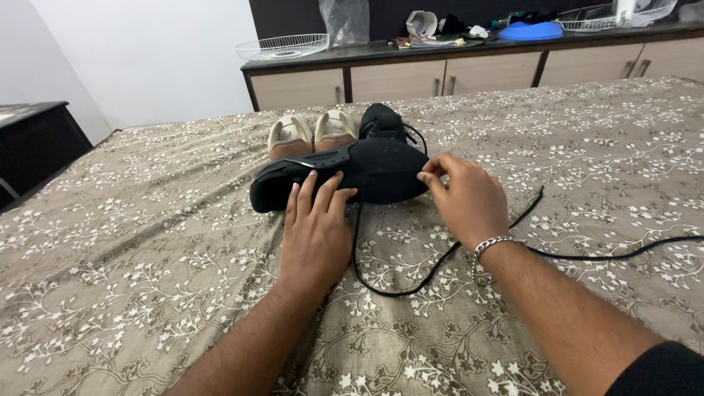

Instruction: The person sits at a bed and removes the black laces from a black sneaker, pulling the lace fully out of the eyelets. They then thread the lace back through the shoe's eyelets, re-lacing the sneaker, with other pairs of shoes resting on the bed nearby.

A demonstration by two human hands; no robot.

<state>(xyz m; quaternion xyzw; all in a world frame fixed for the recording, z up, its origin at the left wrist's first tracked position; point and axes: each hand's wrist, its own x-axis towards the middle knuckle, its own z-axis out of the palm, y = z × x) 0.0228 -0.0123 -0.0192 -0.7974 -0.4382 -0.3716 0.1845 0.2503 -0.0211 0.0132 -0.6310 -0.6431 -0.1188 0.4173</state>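
one black shoe (345,176) on side, left hand (317,227) flat on it.

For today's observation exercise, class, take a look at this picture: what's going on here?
A person leans over a bed covered with a brown floral sheet. Their left hand presses flat on a black shoe lying on its side, while the right hand, a silver bracelet on its wrist, pinches at the shoe's edge. A long black lace trails loose across the sheet. Behind stand a second black shoe and a pair of beige shoes.
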